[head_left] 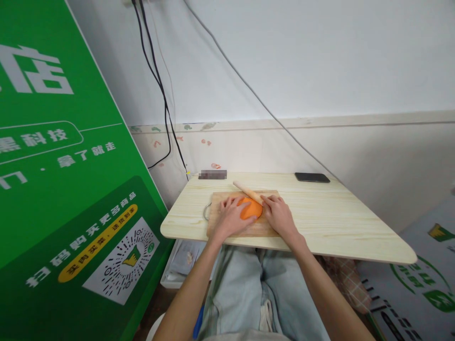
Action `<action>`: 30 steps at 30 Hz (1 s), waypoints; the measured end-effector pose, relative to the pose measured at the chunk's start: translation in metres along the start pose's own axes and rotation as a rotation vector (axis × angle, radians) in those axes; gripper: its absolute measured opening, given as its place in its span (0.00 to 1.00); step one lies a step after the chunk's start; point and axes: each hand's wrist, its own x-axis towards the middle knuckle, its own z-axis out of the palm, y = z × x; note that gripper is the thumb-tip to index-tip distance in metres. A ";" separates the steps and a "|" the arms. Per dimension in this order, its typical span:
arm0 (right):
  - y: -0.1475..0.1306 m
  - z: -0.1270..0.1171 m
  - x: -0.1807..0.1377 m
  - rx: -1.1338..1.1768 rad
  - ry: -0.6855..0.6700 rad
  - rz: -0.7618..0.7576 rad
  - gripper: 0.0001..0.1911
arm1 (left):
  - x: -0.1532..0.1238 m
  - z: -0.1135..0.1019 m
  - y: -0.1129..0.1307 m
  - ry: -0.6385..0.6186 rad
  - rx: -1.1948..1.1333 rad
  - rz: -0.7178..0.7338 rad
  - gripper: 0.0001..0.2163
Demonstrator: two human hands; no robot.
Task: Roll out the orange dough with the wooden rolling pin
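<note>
A flat, rounded piece of orange dough [253, 209] lies on a wooden cutting board [268, 230]. My left hand [231, 215] holds its left side, with the thumb along the near edge and the fingers over the far edge. My right hand [279, 213] is closed around the near end of a light wooden rolling pin [245, 190]. The pin slants away to the upper left, crossing the dough's far right edge. Part of the dough is hidden beneath my left fingers. A metal handle [205, 211] sticks out from the board's left side.
The board rests on a pale wood table [341, 222]. A black phone [313, 177] lies at the back right, and a blurred dark object [212, 174] at the back left. Cables [165, 102] hang along the wall. A green sign panel [88, 180] stands left.
</note>
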 end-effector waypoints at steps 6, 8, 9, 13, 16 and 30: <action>0.003 0.013 -0.002 -0.014 0.061 0.047 0.21 | -0.001 -0.002 -0.003 -0.022 -0.010 0.034 0.28; 0.005 0.018 -0.004 -0.029 0.099 0.085 0.20 | -0.001 -0.003 -0.005 -0.050 -0.026 0.053 0.30; 0.006 0.020 -0.004 -0.028 0.122 0.105 0.20 | -0.001 -0.003 -0.005 -0.065 -0.036 0.057 0.30; 0.012 0.024 -0.005 0.036 0.216 0.124 0.20 | -0.001 -0.003 -0.006 -0.059 -0.071 0.020 0.30; 0.016 0.026 -0.004 0.076 0.247 0.108 0.20 | -0.001 -0.001 -0.003 -0.006 -0.055 -0.045 0.31; 0.008 0.016 -0.004 0.035 0.106 0.056 0.21 | -0.002 -0.001 -0.005 0.037 -0.086 -0.100 0.23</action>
